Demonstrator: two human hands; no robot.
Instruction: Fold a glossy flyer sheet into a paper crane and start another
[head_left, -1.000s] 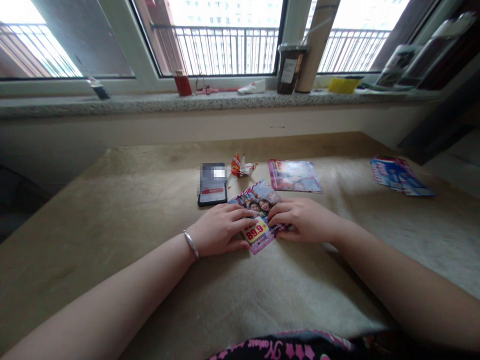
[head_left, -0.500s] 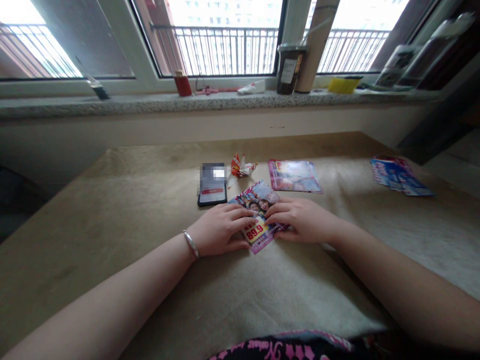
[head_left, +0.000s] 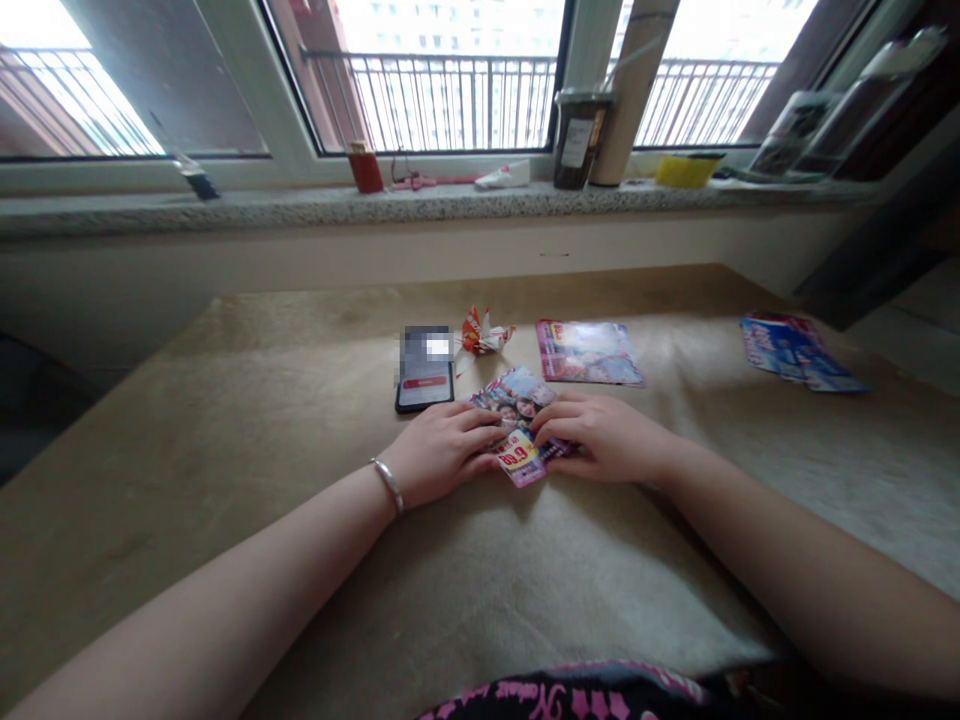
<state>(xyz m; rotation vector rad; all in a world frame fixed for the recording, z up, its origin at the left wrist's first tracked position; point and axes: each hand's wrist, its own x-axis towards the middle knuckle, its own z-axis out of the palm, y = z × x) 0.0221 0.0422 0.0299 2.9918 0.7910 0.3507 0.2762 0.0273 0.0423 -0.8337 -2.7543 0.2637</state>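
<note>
A printed paper flyer (head_left: 519, 385) with a photo and a yellow price patch lies turned cornerwise on the table in front of me. Its near corner is bent up a little off the table. My left hand (head_left: 442, 450) grips the left side, fingers on top and thumb at the near edge; a silver bangle circles that wrist. On the right side, my right hand (head_left: 600, 437) holds the flyer with bent fingers, its thumb close to the lifted corner. Just beyond the flyer stands a folded paper crane (head_left: 484, 333) in orange and white, beside a phone (head_left: 424, 370).
A stack of flyers (head_left: 592, 352) lies past my right hand, and more blue and pink flyers (head_left: 801, 352) are fanned out at the far right of the table (head_left: 337, 590). On the windowsill (head_left: 300, 210) stand a red bottle (head_left: 365, 168), a dark cup (head_left: 577, 140) and a yellow item (head_left: 686, 170).
The flyer's near corner has bent upward and away from me, so the price patch looks shorter. Both hands have shifted only slightly; the surrounding things stay put.
</note>
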